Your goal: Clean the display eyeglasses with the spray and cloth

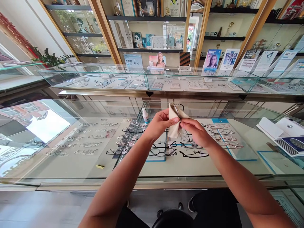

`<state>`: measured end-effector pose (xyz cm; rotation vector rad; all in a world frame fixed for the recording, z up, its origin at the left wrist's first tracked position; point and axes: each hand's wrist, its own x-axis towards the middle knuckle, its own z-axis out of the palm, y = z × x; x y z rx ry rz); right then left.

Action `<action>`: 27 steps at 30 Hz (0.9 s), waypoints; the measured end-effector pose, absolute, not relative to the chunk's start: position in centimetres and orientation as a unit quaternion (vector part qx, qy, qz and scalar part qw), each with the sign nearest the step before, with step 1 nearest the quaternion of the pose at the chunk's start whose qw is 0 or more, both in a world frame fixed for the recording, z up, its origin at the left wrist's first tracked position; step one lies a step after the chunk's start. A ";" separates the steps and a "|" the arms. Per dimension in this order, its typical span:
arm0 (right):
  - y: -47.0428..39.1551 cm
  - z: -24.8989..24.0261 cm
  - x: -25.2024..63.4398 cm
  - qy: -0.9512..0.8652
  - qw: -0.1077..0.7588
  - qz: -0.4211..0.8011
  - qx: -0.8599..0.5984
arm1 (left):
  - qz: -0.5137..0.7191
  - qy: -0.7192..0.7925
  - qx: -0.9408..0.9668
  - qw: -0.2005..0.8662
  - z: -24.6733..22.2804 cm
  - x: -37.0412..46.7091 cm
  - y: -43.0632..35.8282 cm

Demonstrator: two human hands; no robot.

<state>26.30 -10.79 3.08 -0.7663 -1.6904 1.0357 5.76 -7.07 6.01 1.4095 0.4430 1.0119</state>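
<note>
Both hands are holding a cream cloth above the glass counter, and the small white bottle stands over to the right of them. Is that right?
Not quite: the head view shows the white bottle to the left of the hands. The left hand and right hand do hold the cream cloth above the glass counter.

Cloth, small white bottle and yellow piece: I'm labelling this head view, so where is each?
Cloth (174,130), head view, its hanging lower part.
Small white bottle (145,117), head view, middle of its body.
Yellow piece (100,166), head view, its middle.
</note>
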 end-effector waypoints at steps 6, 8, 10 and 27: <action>-10.4 2.4 26.0 -0.651 0.507 0.478 -0.301 | 0.435 0.190 0.608 0.637 6.1 5.8 -7.2; -10.5 2.5 25.8 -0.644 0.505 0.494 -0.294 | 0.453 0.197 0.605 0.624 6.1 6.0 -7.3; -10.6 2.6 25.6 -0.649 0.499 0.495 -0.291 | 0.474 0.207 0.597 0.613 5.9 6.3 -7.5; -10.7 5.0 27.1 -0.689 0.457 0.483 -0.289 | 0.427 0.206 0.648 0.596 5.9 5.0 -6.6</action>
